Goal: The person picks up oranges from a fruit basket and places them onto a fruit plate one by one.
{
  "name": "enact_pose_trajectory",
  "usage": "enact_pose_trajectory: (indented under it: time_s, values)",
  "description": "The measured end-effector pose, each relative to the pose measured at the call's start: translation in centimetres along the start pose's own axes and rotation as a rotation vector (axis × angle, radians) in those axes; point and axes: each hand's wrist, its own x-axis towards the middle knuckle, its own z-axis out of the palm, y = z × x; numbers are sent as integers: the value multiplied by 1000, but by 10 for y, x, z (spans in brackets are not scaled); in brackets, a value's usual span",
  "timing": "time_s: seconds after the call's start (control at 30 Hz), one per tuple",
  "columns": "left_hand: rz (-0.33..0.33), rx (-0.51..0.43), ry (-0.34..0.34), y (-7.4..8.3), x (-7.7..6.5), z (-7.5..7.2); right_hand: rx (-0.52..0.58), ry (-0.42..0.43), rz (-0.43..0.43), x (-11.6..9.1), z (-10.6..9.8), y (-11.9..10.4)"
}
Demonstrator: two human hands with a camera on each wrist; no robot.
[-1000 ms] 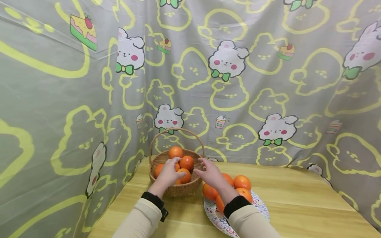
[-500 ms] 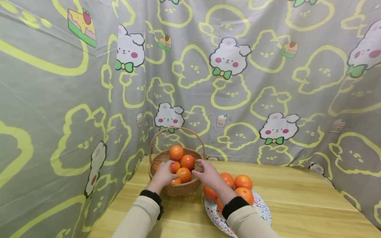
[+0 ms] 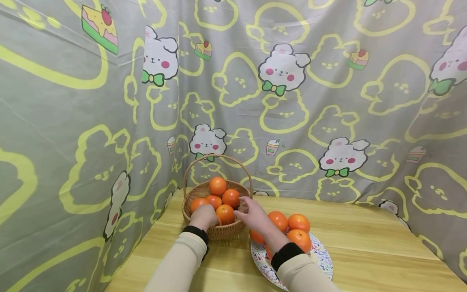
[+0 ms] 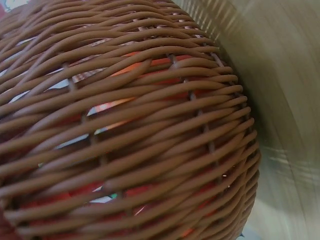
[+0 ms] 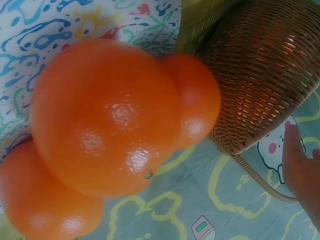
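A brown wicker basket (image 3: pixel 222 232) with a tall hoop handle holds several oranges (image 3: pixel 225 214). My left hand (image 3: pixel 204 217) reaches over the basket's near left rim, among the oranges there. Its fingers point down and are hidden by the back of the hand, so I cannot see whether they hold one. In the left wrist view only the basket's woven wall (image 4: pixel 135 115) shows, with orange behind the gaps. My right hand (image 3: pixel 252 213) hovers at the basket's right rim, thumb and fingers apart with nothing between them. Its fingers (image 5: pixel 295 155) also appear in the right wrist view.
Right of the basket, a plate (image 3: pixel 321 255) with a colourful squiggle pattern bears several more oranges (image 3: pixel 299 240), under my right forearm. Both stand on a wooden table (image 3: pixel 375 243). A grey cartoon-print cloth (image 3: pixel 233 105) hangs behind and to the left.
My left hand has turned over and dipped lower at the basket's near left, uncovering oranges behind it. The right hand has stayed almost in place. The head view has tilted slightly.
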Motion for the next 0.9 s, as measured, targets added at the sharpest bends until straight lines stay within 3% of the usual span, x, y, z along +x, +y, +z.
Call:
enact_pose_trajectory:
  time_s: [0.1,0.27,0.53,0.9]
  values:
    - [-66,15,-4,3,-1,-1,9,1,4,-2,0,2]
    - [-108,27,-2,8,-1,-2,7,10,0,-3,0,4]
    - [-70,8,-44,10,-3,5,22,-5,18,-6,2,7]
    - [22,-51,-32,5,-4,3,6,-7,10,-8,0,9]
